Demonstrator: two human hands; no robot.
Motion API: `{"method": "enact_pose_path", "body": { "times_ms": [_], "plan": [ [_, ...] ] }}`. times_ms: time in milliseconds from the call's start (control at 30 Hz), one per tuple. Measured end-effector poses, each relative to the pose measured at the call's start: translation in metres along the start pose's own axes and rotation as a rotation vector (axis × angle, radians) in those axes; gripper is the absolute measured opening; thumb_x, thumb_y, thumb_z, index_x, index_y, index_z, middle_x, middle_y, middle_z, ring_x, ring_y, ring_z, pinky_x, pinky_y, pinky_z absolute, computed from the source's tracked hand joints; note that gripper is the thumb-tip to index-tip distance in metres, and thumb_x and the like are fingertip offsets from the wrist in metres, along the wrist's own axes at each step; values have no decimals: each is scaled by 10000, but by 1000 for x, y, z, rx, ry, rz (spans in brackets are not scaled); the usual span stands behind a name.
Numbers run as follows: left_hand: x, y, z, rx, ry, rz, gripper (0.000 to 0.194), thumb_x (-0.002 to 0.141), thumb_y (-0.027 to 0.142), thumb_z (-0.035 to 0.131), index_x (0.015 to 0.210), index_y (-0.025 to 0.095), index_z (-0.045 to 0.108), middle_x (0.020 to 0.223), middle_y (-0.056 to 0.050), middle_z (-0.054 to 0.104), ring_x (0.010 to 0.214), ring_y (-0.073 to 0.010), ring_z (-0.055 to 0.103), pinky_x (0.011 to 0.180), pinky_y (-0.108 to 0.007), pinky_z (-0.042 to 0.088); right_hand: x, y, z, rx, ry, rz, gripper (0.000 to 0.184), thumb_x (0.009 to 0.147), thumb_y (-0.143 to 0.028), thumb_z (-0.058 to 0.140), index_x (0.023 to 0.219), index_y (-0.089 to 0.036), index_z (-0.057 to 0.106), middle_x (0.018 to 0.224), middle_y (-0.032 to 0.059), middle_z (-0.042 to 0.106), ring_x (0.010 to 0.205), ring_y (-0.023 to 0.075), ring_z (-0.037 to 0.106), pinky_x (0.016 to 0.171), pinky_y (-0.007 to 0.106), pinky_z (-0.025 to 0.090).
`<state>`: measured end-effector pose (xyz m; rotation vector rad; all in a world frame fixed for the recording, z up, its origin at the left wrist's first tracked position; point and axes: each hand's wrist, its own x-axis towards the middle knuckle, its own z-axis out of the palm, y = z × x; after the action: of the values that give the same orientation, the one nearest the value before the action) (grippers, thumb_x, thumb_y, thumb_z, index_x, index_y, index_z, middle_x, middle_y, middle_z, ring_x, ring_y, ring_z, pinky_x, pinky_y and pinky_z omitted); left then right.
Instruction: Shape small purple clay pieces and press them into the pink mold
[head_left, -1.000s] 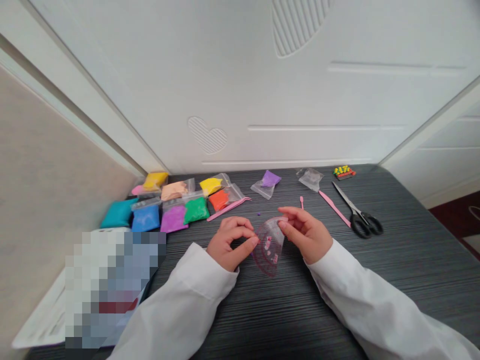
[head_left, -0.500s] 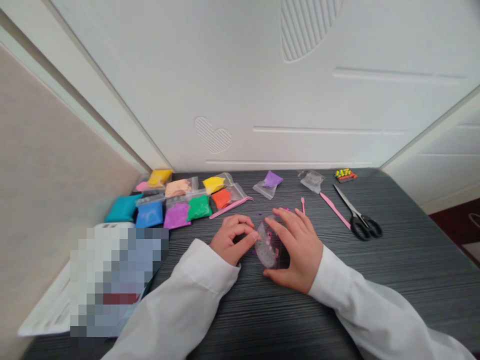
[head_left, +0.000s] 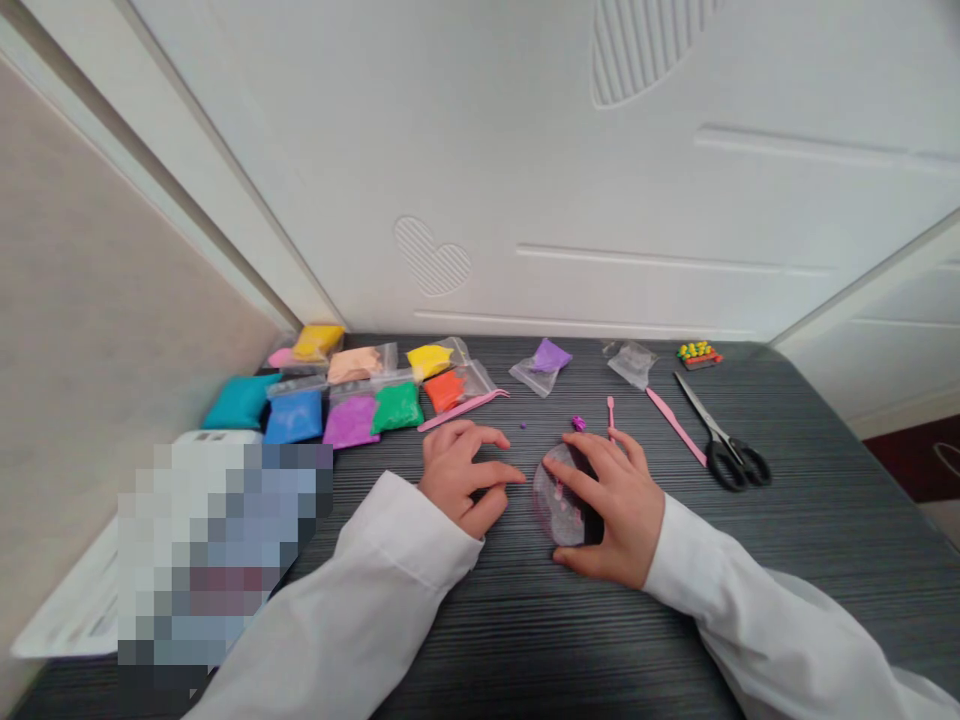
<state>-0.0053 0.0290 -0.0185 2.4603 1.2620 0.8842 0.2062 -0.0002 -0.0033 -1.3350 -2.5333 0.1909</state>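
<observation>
My right hand (head_left: 615, 505) grips a clear round plastic disc (head_left: 555, 510) with pink print on it, thumb at the near edge and fingers over the far side. Whether the disc lies flat on the table or is slightly tilted, I cannot tell. My left hand (head_left: 471, 478) is just left of the disc, fingers apart with nothing in them. Beyond the hands lie a tiny purple ball (head_left: 523, 425) and a small purple clay lump (head_left: 578, 423). A small pink tool (head_left: 611, 410) lies by my right fingertips.
Bags of coloured clay, including green (head_left: 397, 407) and blue (head_left: 294, 416), line the back left beside pink tweezers (head_left: 463, 410). A purple clay bag (head_left: 551, 356), pink knife (head_left: 676, 426), black scissors (head_left: 724, 445) and yellow-green piece (head_left: 699, 354) lie further right. A white panel (head_left: 487, 150) rises behind.
My right hand has shifted the disc a little to the right and toward me. My left hand has come away from the disc, its fingers spreading. The purple lump is now uncovered.
</observation>
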Motion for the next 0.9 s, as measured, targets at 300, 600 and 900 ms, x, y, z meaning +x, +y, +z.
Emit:
{"method": "enact_pose_path", "body": {
  "times_ms": [300,600,900],
  "plan": [
    [0,2,2,3,-97,32,292,617,153,501,760,345,669,995,18,557,951,-215,391,848,-402,266,-3,-1,-4,7,-53,1,726,546,-553,553,1164,-185,456,1223,156,378,1114,297,334,929,500,123],
    [0,6,3,33,-121,72,311,616,152,498,794,346,665,1038,20,552,978,-224,381,861,-416,260,-4,1,5,1,-23,9,744,525,-584,547,1150,-189,469,1212,158,380,1098,305,333,911,501,130],
    [-1,9,4,30,-151,86,323,617,150,497,819,344,658,1076,24,538,993,-223,378,874,-421,252,-5,1,6,0,-23,16,736,529,-589,544,1148,-197,472,1214,154,385,1099,304,336,916,500,137]
  ]
}}
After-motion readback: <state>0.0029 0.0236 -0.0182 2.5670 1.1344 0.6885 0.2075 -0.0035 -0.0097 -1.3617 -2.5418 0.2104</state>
